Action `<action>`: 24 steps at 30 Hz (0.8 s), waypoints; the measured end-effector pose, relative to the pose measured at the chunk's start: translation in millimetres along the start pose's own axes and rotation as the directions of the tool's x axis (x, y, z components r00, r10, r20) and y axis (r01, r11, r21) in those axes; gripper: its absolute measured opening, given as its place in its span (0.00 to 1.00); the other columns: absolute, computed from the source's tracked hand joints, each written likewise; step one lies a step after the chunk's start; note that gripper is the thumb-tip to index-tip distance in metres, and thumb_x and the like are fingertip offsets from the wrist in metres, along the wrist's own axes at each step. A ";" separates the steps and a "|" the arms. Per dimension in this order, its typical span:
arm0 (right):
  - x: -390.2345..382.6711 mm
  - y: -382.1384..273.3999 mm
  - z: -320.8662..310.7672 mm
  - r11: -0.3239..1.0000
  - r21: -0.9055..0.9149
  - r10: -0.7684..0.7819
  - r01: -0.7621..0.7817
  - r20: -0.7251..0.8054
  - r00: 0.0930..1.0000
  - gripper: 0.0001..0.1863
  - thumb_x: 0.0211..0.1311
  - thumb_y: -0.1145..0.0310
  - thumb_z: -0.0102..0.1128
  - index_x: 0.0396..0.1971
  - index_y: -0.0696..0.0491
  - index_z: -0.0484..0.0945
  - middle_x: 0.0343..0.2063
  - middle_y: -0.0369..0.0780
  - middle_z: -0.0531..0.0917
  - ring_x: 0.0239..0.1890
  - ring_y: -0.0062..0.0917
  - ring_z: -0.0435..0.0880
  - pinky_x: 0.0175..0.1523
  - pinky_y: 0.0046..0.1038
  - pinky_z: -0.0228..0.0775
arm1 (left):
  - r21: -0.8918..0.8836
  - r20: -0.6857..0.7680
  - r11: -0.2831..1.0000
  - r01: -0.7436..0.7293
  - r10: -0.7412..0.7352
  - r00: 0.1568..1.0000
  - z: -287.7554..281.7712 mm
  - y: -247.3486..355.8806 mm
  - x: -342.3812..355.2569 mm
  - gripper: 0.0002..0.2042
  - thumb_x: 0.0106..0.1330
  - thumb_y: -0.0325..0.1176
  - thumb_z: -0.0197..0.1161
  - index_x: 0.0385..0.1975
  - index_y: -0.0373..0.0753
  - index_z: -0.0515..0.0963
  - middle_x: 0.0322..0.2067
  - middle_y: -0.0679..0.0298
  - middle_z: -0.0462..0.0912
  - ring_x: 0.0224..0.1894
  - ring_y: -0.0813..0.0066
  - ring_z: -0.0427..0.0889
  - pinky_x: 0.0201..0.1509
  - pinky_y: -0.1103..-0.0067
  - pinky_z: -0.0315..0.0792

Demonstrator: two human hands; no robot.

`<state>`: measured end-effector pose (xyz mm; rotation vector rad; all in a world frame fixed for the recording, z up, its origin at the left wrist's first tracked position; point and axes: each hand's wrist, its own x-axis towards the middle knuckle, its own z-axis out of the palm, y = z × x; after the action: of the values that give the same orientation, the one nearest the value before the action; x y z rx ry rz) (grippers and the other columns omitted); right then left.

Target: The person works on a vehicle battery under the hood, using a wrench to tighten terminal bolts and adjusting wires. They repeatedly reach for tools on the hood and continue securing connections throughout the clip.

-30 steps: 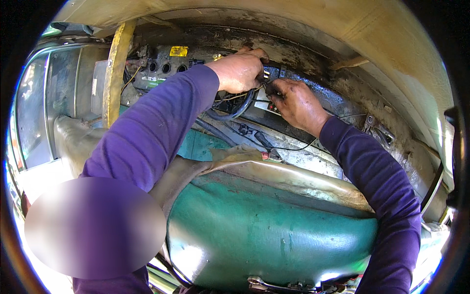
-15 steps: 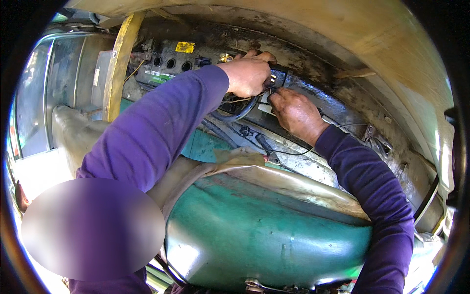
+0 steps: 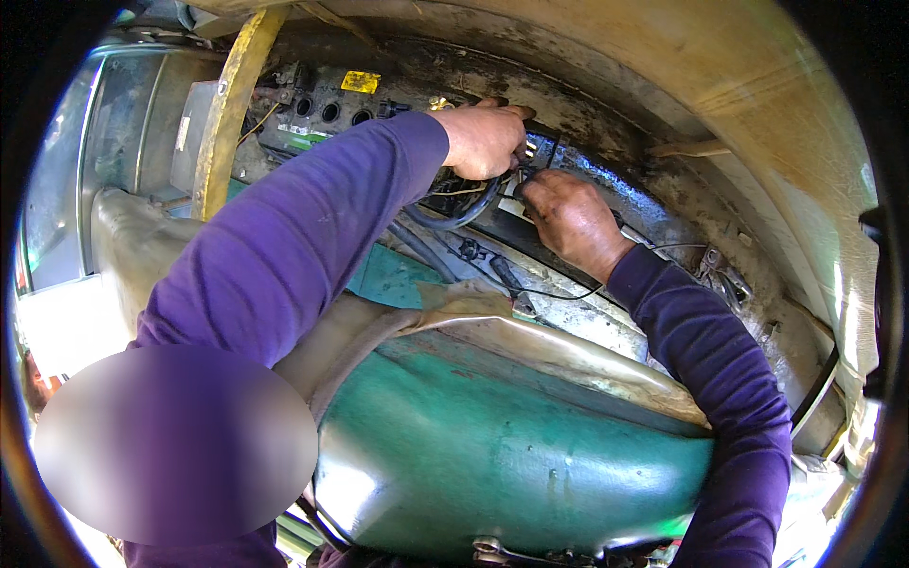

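Note:
My left hand reaches over the black panel with fingers curled at a small cluster of metal pins and dark wiring. My right hand is just below and right of it, thumb and fingers pinched at that wiring; what exactly each holds is hidden by the fingers. A thick black looped hose runs below my hands. The panel has several round openings, a yellow label and brass fittings beside my left hand.
A yellow upright bar stands at left, beside glass panels. A curved tan cover arches overhead. A green padded surface with a folded edge fills the foreground, metal wrenches at its near edge. A thin black cable crosses below the panel.
The view has shifted slightly, with the scene sitting higher in the frame. Both hands remain at the wiring, their fingers closed, the right one turned slightly more knuckles-up than a second ago.

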<state>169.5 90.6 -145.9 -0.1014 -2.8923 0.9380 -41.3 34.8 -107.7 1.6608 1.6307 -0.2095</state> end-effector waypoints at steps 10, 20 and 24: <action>0.7 7.0 -10.2 0.999 -0.014 -0.033 0.035 0.081 0.996 0.14 0.51 0.75 0.61 0.40 0.54 0.78 0.35 0.46 0.80 0.44 0.45 0.82 0.48 0.45 0.78 | 0.001 -0.095 0.998 -0.064 0.064 0.993 2.4 -7.4 -0.6 0.14 0.64 0.38 0.68 0.46 0.38 0.86 0.52 0.48 0.81 0.57 0.46 0.79 0.64 0.60 0.72; 12.4 3.9 -20.7 0.969 0.208 0.120 -0.131 0.065 0.991 0.14 0.56 0.73 0.63 0.42 0.58 0.77 0.36 0.54 0.83 0.43 0.55 0.83 0.50 0.48 0.77 | -0.114 0.088 0.993 0.040 -0.030 0.996 -5.7 -6.5 5.0 0.15 0.59 0.32 0.68 0.46 0.38 0.86 0.64 0.46 0.74 0.59 0.41 0.78 0.64 0.62 0.73; 14.8 -8.1 -18.0 0.922 0.230 0.311 -0.310 0.036 0.950 0.14 0.59 0.72 0.63 0.42 0.62 0.76 0.34 0.59 0.83 0.42 0.58 0.83 0.50 0.50 0.76 | -0.091 0.084 0.994 0.054 -0.046 0.995 -5.1 -6.8 6.9 0.16 0.59 0.30 0.66 0.47 0.37 0.85 0.64 0.45 0.73 0.59 0.40 0.78 0.65 0.61 0.73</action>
<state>156.6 95.9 -125.5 -0.5558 -2.7864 1.3190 -48.4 42.4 -111.3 1.5236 1.5980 -0.2204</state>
